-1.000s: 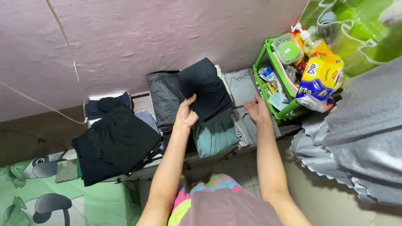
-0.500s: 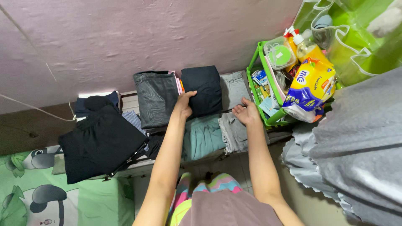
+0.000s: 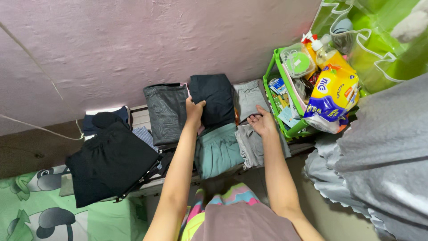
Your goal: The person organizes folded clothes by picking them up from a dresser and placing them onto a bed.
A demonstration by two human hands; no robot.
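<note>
Starting at the left, a black folded garment (image 3: 111,163) is lying over the shelf edge, beside a dark grey folded piece (image 3: 167,111) against the wall. The left hand (image 3: 195,111) is clamped on the near left corner of the navy folded garment (image 3: 217,100), which is sitting at the back above a teal folded piece (image 3: 217,149). The right hand (image 3: 261,123) is resting open, fingers apart, on the grey folded stack (image 3: 252,140). Judging by this, pressing the navy piece flat and square while steadying the neighbouring stack is keeping the row tidy beside the green basket (image 3: 274,91)
</note>
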